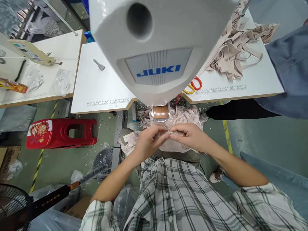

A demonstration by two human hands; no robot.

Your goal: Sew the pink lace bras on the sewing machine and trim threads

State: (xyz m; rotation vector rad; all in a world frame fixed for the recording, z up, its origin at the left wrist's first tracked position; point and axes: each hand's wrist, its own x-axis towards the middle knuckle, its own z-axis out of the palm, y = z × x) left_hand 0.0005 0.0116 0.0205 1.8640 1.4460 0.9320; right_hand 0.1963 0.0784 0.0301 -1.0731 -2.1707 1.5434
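Note:
My left hand (153, 141) and my right hand (190, 136) meet over my lap, fingertips pinched close together. Between them they grip the edge of a pale pink lace fabric piece (172, 147), which hangs down below the fingers. More of the pale lace fabric (184, 115) lies heaped just beyond the hands, under the head of a white sewing machine (158, 35). A white tag (125, 138) shows on the lace at the left. The fingers cover the exact spot being held.
Red-handled scissors (198, 83) and yellow-handled scissors (190, 89) lie by the machine. Beige straps (231, 54) pile up on the right table (260, 84). A red stool (61, 133) and a fan (14, 205) stand at left. Another person's sleeve (291, 64) is at right.

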